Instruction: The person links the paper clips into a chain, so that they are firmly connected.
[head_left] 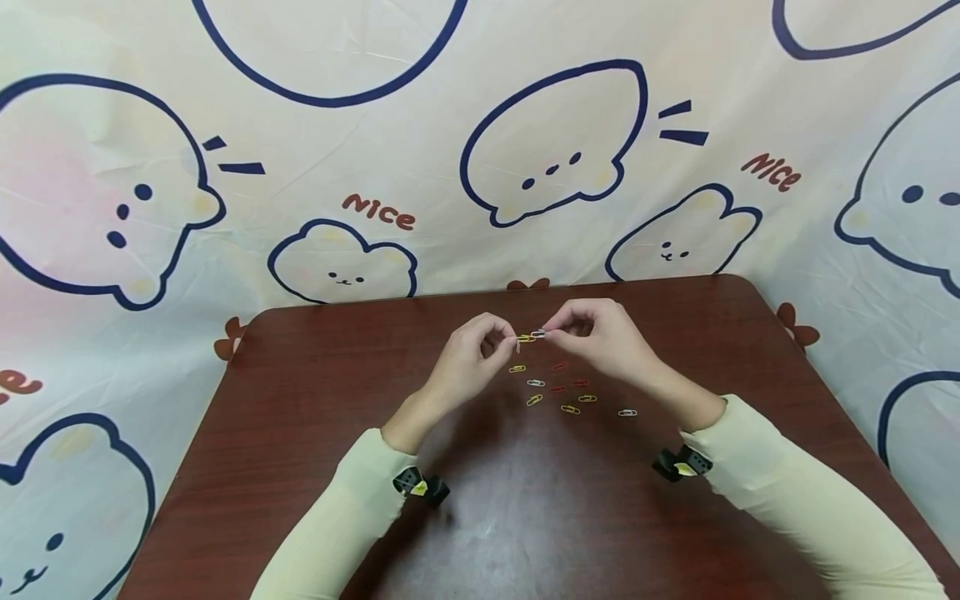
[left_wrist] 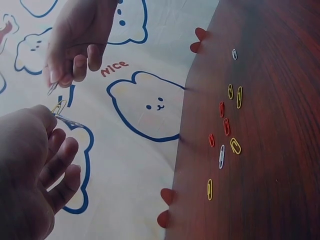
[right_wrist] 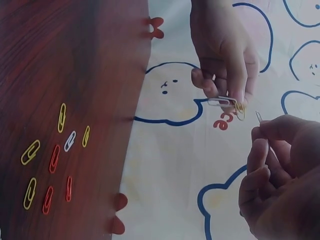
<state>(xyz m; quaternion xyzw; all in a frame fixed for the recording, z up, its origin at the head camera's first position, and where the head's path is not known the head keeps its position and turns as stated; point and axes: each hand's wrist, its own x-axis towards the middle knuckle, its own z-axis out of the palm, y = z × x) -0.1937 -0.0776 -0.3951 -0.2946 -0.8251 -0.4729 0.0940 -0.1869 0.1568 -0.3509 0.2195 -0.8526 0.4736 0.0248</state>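
The left hand [head_left: 472, 354] pinches a slim yellow wire paper clip [right_wrist: 240, 110] between thumb and finger, with a white wire paper clip [right_wrist: 219, 102] meeting it at the fingertips; whether those two are linked I cannot tell for sure. The right hand [head_left: 603, 337] pinches a second white wire paper clip [right_wrist: 258, 116], its free end pointing left, just beside the yellow one and apart from it. Both hands are raised over the far part of a dark reddish-brown wood-grain table [head_left: 315, 467].

Loose clips lie on the table nearer than the hands: a yellow clip [head_left: 517, 368] farthest left, a white clip [head_left: 536, 383] and another yellow clip [head_left: 534, 400] nearer, three red clips [head_left: 581, 383] to their right, two more yellow clips [head_left: 571, 409] on the near side, and a lone white clip [head_left: 627, 412] at far right of the group.

Pale yellow sleeves [head_left: 337, 517] cover the forearms. Behind the table hangs a whitish cloth [head_left: 420, 150] printed with blue-outlined cartoon animals.
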